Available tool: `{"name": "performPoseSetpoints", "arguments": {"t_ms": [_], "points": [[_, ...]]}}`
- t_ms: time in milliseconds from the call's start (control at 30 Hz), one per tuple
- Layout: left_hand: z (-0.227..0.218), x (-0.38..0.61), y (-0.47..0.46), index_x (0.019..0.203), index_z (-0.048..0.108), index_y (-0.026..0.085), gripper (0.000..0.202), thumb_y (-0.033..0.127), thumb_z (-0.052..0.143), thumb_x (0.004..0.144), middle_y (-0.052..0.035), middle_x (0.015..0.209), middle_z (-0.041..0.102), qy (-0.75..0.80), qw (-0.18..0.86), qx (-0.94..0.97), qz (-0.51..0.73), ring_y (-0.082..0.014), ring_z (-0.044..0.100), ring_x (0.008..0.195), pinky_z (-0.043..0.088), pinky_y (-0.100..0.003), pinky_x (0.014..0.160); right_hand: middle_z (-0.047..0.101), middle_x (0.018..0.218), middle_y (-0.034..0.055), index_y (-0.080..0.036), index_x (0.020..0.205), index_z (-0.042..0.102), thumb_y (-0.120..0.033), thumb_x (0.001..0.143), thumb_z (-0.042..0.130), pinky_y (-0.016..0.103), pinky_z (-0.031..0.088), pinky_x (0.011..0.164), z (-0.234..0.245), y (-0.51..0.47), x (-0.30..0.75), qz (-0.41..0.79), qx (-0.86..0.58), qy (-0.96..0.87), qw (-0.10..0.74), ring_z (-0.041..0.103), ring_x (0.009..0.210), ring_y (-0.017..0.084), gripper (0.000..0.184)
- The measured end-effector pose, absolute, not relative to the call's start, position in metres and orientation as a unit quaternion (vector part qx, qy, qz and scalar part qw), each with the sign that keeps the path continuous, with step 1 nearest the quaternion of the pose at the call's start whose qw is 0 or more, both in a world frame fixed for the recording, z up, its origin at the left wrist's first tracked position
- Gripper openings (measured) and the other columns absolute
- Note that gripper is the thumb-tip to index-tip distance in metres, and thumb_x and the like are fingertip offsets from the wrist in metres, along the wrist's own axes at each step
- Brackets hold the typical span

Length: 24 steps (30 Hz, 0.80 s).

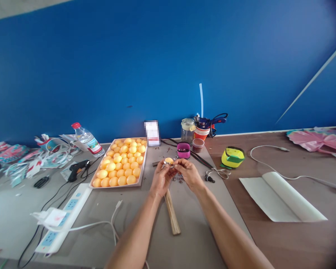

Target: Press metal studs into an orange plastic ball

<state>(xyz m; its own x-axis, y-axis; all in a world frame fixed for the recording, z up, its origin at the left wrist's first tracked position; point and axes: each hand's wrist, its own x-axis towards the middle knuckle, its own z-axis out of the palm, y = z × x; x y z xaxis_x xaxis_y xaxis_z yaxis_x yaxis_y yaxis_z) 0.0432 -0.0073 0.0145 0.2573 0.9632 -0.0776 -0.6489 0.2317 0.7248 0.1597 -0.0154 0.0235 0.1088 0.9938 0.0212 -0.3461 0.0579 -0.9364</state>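
My left hand (161,178) is closed on an orange ping-pong ball (168,161), its thumb and fingers around the lower part. A small shiny piece shows against the ball's near side, too small to name. My right hand (188,172) meets it from the right, thumb and forefinger pinched at that shiny piece. Below the hands a wooden stick (172,215) lies on the table. Behind them stands a magenta container (183,150) with small dark bits inside. Several small metal pieces (180,179) are scattered beside and under my right hand.
On the left, a shallow box (141,175) holds many orange balls. Further left are a water bottle (91,142), a glue gun (77,170) and a power strip (64,220). A lidded jar (187,130), a yellow-green container (232,157) and white paper (282,198) lie rightward.
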Motion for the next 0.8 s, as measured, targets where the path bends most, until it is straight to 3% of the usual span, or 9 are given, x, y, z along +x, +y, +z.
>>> {"name": "performPoseSetpoints", "arguments": {"t_ms": [333,800], "points": [[0.0092,0.0427,-0.0064,0.101,0.055,0.021,0.038,0.022,0.075,0.069,-0.0013,0.093,0.063,0.269,0.728,0.302,0.554,-0.0123,0.061,0.08,0.045,-0.029,0.08,0.057,0.064,-0.0025,-0.018,0.071,0.061,-0.029,0.061,0.065,0.023,0.036,0.054,0.0195,-0.0148,0.1535,0.541,-0.43,-0.383,0.613,0.045,0.056,0.009,0.015],[0.0109,0.0442,-0.0088,0.104,0.051,0.02,0.043,0.025,0.075,0.069,-0.0016,0.091,0.063,0.28,0.702,0.337,0.561,-0.0123,0.061,0.077,0.046,-0.029,0.076,0.054,0.062,-0.0035,-0.017,0.069,0.06,-0.03,0.06,0.068,0.023,0.034,0.054,0.0217,-0.0168,0.1552,0.549,-0.424,-0.372,0.617,0.04,0.054,0.008,0.018]]}}
